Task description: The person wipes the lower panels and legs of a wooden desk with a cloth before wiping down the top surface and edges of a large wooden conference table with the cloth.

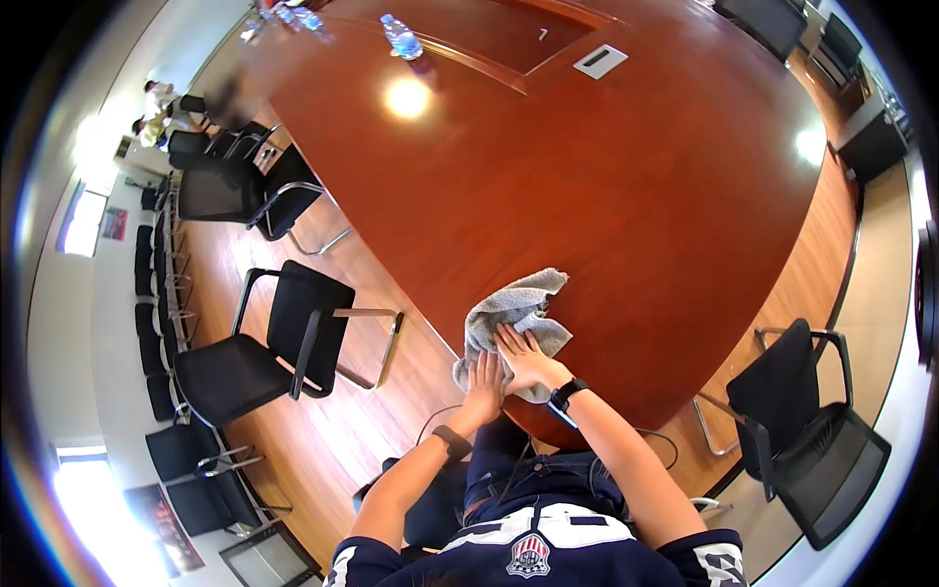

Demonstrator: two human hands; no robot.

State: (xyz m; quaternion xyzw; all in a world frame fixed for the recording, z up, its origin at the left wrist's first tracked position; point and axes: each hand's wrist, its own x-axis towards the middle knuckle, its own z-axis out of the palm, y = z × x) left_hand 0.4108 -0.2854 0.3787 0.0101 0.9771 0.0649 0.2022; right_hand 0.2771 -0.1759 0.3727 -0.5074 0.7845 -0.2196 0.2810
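Note:
A crumpled grey cloth [514, 308] lies on the near left edge of the reddish-brown table [626, 215]. My left hand [483, 387] rests on the cloth's lower part near the table edge, its fingers stretched out. Just to the right, my right hand [525, 362] presses flat on the cloth with its fingers extended. The two hands touch or nearly touch at the thumbs. A dark band is on my left wrist and a black watch on my right.
A water bottle [401, 37] stands at the table's far side, near a socket plate [600, 62]. More bottles are at the far left. Black chairs [313, 323] line the left side; another chair [792, 421] is at the right. People [156, 112] are in the far left background.

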